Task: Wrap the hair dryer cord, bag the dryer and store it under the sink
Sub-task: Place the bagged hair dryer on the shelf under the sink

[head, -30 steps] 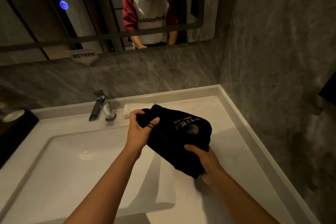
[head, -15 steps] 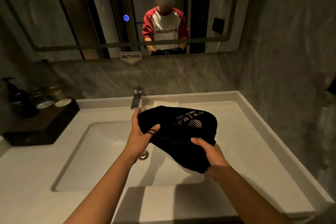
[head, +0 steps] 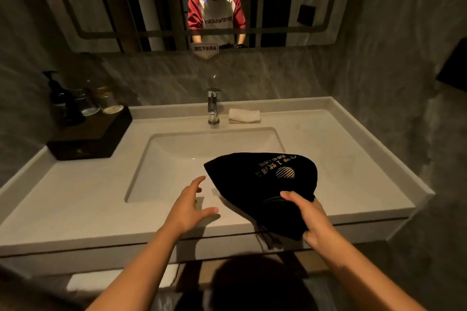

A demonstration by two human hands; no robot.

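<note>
A black cloth bag (head: pixel 262 184) with gold lettering bulges as if full; the hair dryer itself is hidden from view. The bag hangs over the front right part of the white sink counter (head: pixel 75 197). My right hand (head: pixel 310 219) grips its gathered neck end, and black drawstrings dangle below it. Just left of the bag, over the basin's front edge, my left hand (head: pixel 189 204) hovers with fingers spread and touches nothing. Under the counter a dark open space (head: pixel 252 283) shows.
A chrome faucet (head: pixel 213 106) stands behind the basin, with a rolled white towel (head: pixel 244 116) next to it. A dark tray (head: pixel 91 136) with a pump bottle and jars sits at the back left. A mirror hangs above; grey walls close the right side.
My left hand has let go of the bag and opened. The bag has come toward me, held by the right hand alone. The view has pulled back and dropped, showing the counter's front edge.
</note>
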